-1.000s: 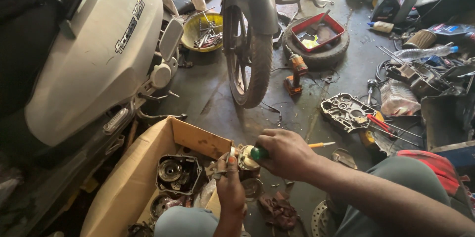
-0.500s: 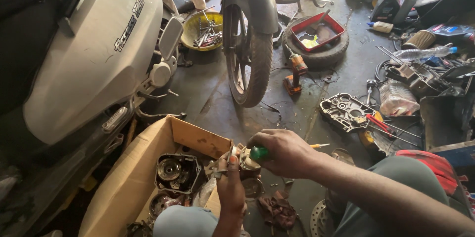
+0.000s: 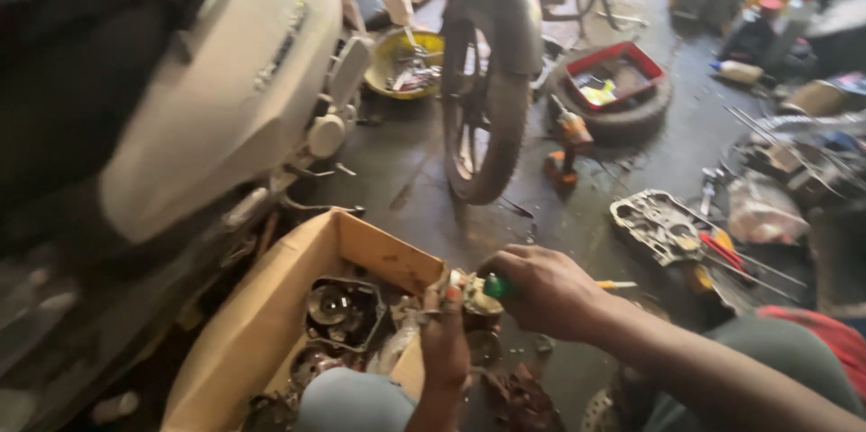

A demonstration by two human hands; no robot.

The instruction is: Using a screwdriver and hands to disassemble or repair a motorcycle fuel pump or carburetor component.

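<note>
— What have the hands got?

— The right hand (image 3: pixel 546 292) is curled tight around a screwdriver (image 3: pixel 498 287) with a green handle; an orange-yellow end pokes out past the knuckles on the far side. The green end points at a small metal part (image 3: pixel 475 299), a dull brass-and-grey lump held just over the corner of the cardboard box (image 3: pixel 271 315).

— And the other one?

— The left hand (image 3: pixel 444 335) comes up from below, fingers closed against that same metal part, steadying it. The view is blurred there, so I can't tell just how the fingertips sit on it, only that they press on its near side.

— What's in the box?

— Round engine pieces, dark and greasy, one a black housing (image 3: pixel 343 310) with a shiny disc inside.

— Around them?

— A white scooter body (image 3: pixel 225 89) on the left, a motorcycle front wheel (image 3: pixel 483 116) standing upright straight ahead. Behind the wheel lies a tyre (image 3: pixel 622 112) with a red tray (image 3: pixel 618 78) set in it, and a yellow bowl (image 3: pixel 388 58) of tools near the scooter. To the right, on the oily floor, a grey engine cover (image 3: pixel 658 226) lies flat, well apart from the hands.
</note>
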